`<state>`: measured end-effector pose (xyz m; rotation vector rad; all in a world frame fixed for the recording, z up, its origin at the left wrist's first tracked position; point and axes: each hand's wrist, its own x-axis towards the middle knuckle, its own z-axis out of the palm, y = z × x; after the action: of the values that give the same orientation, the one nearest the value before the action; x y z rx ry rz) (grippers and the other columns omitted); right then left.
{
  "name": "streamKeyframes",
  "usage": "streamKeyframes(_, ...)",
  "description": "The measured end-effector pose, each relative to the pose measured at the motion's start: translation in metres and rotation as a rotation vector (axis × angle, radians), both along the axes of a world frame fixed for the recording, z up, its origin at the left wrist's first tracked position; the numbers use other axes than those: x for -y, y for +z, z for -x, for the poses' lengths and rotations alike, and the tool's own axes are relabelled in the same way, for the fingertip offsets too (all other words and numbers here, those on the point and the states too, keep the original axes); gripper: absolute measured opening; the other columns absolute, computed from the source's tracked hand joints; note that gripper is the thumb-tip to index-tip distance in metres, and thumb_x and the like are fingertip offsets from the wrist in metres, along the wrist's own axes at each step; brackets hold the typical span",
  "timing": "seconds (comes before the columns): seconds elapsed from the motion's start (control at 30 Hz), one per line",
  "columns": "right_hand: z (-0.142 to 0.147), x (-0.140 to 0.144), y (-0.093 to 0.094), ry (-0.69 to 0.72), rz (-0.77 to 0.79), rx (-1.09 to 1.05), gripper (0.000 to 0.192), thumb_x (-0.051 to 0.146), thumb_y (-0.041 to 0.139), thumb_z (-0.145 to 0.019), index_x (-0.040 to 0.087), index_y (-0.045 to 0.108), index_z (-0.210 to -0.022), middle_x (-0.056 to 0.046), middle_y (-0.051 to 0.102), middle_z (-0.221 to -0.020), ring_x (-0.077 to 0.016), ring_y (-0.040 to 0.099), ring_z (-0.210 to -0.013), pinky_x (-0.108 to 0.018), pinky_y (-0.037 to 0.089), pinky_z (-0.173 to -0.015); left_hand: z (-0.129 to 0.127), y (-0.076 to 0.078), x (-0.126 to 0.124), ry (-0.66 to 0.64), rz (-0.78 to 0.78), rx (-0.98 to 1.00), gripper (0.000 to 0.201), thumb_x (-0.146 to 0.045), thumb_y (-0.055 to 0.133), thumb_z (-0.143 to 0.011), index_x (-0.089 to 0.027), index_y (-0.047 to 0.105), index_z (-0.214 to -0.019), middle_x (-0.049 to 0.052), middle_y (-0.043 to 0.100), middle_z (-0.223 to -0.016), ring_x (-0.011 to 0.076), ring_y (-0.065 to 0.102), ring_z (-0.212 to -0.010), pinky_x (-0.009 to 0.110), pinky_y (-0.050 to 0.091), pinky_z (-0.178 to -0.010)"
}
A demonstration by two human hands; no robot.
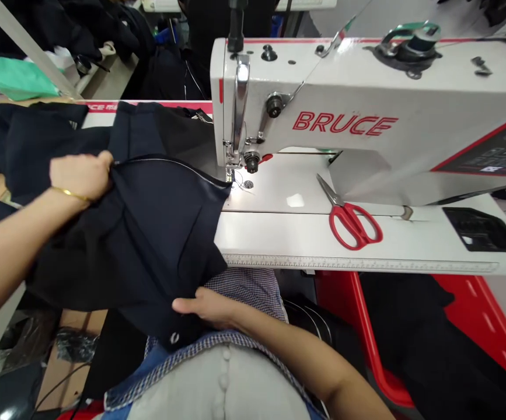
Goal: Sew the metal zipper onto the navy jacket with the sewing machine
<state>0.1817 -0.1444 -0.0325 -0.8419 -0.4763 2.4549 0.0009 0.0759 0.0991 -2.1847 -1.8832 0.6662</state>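
A dark navy garment (165, 216) with a zipper (169, 161) along its upper edge spreads across the left of the sewing machine bed. My left hand (81, 175) is closed on the cloth at the zipper's left end, a gold bangle on its wrist. Lower down, my right hand (204, 306) pinches the near edge of the same garment, thumb on top. The zipper's right end reaches the presser foot (229, 174) of the white sewing machine (349, 111). Part of the cloth hangs over the table's front edge toward my lap.
Red-handled scissors (351, 219) lie on the machine bed, right of the needle. A ruler strip (358, 263) runs along the front edge. Below right stands a red bin (369, 326) with dark cloth in it. More dark fabric (160, 73) is piled behind the table.
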Motion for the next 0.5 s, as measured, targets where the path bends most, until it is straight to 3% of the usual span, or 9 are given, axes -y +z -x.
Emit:
streamKeyframes(0.07, -0.005, 0.011, -0.019, -0.13, 0.228, -0.014, 0.051, 0.038, 0.08, -0.05, 0.014, 0.062, -0.091, -0.004, 0.065, -0.091, -0.0155, 0.06, -0.084, -0.031, 0.044, -0.085, 0.003, -0.028, 0.003, 0.105, 0.059, -0.048, 0.049, -0.037, 0.01, -0.088, -0.008, 0.039, -0.115, 0.018, 0.055, -0.097, 0.0339, 0.056, -0.091, 0.042, 0.044, -0.069)
streamKeyframes(0.13, -0.006, 0.014, -0.029, -0.191, 0.262, -0.036, 0.058, 0.038, 0.081, -0.048, 0.015, 0.06, -0.096, -0.004, 0.065, -0.092, -0.0157, 0.06, -0.082, -0.031, 0.045, -0.08, 0.007, -0.045, 0.002, 0.178, 0.039, -0.049, 0.052, -0.046, 0.021, -0.085, -0.01, 0.035, -0.119, 0.017, 0.056, -0.099, 0.0315, 0.056, -0.089, 0.042, 0.044, -0.071)
streamKeyframes(0.2, -0.004, 0.013, -0.03, -0.193, 0.252, -0.094, 0.057, 0.04, 0.08, -0.05, 0.014, 0.06, -0.096, -0.004, 0.065, -0.087, -0.0158, 0.06, -0.078, -0.031, 0.046, -0.075, 0.011, -0.05, -0.001, 0.203, 0.005, -0.03, 0.057, -0.052, 0.027, -0.082, -0.011, 0.036, -0.121, 0.016, 0.056, -0.101, 0.0307, 0.055, -0.089, 0.044, 0.044, -0.073)
streamKeyframes(0.27, -0.001, 0.012, -0.027, -0.19, 0.249, -0.142, 0.05, 0.04, 0.078, -0.054, 0.012, 0.061, -0.091, -0.003, 0.065, -0.079, -0.0143, 0.06, -0.072, -0.03, 0.046, -0.073, 0.014, -0.044, -0.004, 0.182, 0.011, 0.008, 0.055, -0.049, 0.026, -0.083, -0.011, 0.037, -0.121, 0.017, 0.055, -0.104, 0.0318, 0.054, -0.091, 0.046, 0.043, -0.074)
streamKeyframes(0.37, 0.002, 0.015, -0.02, -0.119, 0.287, -0.127, 0.036, 0.039, 0.075, -0.06, 0.011, 0.062, -0.078, -0.002, 0.063, -0.066, -0.0122, 0.059, -0.062, -0.027, 0.046, -0.069, 0.022, -0.024, -0.006, 0.09, 0.111, 0.074, 0.051, -0.046, 0.029, -0.084, -0.012, 0.041, -0.12, 0.016, 0.055, -0.104, 0.0305, 0.054, -0.091, 0.043, 0.043, -0.075)
streamKeyframes(0.5, 0.002, 0.023, -0.013, 0.038, 0.418, -0.104, 0.033, 0.043, 0.07, -0.065, 0.012, 0.058, -0.066, 0.001, 0.057, -0.054, -0.0101, 0.054, -0.051, -0.026, 0.045, -0.061, 0.045, 0.009, -0.002, -0.014, 0.172, 0.117, 0.057, -0.056, 0.04, -0.076, -0.015, 0.048, -0.115, -0.001, 0.057, -0.078, 0.0134, 0.056, -0.071, 0.027, 0.043, -0.074)
